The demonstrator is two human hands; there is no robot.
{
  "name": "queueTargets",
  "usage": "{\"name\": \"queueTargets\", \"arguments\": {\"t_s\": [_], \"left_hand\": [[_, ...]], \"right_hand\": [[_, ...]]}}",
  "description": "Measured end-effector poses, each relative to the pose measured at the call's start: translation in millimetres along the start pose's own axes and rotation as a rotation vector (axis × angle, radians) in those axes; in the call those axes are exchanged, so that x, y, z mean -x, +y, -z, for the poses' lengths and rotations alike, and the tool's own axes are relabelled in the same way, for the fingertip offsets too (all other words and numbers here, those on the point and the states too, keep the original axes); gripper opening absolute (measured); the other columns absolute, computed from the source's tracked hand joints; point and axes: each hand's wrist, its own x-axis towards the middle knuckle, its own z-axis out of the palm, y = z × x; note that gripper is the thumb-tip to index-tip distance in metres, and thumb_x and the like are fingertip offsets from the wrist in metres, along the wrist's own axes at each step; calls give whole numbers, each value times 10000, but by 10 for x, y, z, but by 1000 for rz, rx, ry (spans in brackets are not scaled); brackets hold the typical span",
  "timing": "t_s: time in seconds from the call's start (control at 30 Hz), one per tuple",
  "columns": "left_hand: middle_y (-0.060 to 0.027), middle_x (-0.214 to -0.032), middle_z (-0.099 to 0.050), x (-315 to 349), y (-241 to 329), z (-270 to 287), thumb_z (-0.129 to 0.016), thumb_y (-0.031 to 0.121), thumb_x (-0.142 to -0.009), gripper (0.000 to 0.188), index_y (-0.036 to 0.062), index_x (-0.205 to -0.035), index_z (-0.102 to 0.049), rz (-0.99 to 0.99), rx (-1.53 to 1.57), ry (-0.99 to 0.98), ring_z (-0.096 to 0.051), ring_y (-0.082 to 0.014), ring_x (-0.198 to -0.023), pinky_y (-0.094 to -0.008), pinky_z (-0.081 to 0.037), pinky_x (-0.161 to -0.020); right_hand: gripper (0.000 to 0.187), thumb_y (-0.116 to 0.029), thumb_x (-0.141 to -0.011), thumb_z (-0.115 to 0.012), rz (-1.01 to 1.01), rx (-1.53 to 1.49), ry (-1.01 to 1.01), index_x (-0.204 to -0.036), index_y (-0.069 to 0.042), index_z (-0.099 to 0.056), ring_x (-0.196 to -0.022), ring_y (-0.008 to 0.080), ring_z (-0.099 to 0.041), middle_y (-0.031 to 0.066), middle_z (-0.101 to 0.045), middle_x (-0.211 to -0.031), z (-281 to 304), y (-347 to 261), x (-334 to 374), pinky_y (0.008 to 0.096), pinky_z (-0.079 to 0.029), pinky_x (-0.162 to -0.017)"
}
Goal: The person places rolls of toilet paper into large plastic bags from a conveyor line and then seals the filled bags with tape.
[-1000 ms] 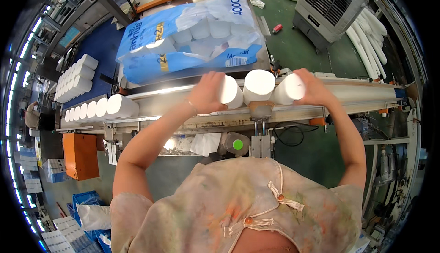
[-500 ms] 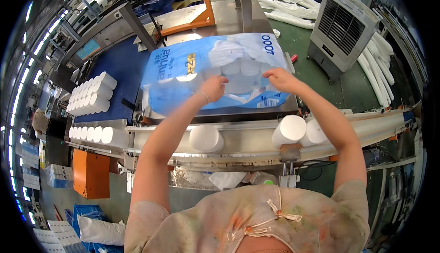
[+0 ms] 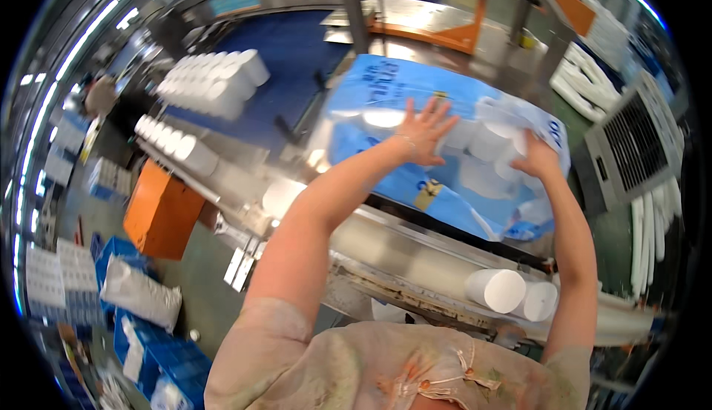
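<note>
A large blue plastic bag [image 3: 386, 87] with a clear window lies on the metal table, white paper rolls [image 3: 489, 143] showing through its film. Flat on its middle rests my left hand [image 3: 424, 135], fingers spread wide. Towards the bag's right end is my right hand [image 3: 540, 158], thumb and fingers apart against the film over the rolls. Its fingertips partly overlap the bag's folds. Neither hand grips anything that I can see. The near right corner of the bag is creased.
On the conveyor [image 3: 400, 250] before me sit loose rolls, including a white roll [image 3: 495, 291] at right. Rows of rolls [image 3: 215, 83] stand on a blue belt [image 3: 285, 46] at far left. An orange box [image 3: 159, 213] is left; an air cooler [image 3: 630, 143], right.
My hands have gone from closed fingers at the bag's near middle to spread fingers on it. My view has turned left, so the bag appears tilted and further right.
</note>
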Motion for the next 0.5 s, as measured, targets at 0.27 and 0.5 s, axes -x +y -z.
{"name": "queueTargets", "arguments": {"t_s": [0.27,0.5], "left_hand": [[-145,-1378,-365,399,-210,-42,-614,238,-735,809,149,-1434,-216,-246,-385,-17,-232,-322,-1355,-644,-95,-1048],[-230,-1182,-468,766,251,959,-812,220,-561,901,-50,-1281,-342,245,416,355,-446,-345,-1132,-379,-337,-1008]], "right_hand": [[900,-285,-529,-806,119,-99,65,-1266,-15,-365,-1178,393,-402,233,-433,-1257,77,-404,578,444,-365,-957],[852,-331,-634,-786,-189,-766,525,-1290,21,-372,-1123,295,-468,184,-450,-1215,683,-158,1482,358,-384,-945]]}}
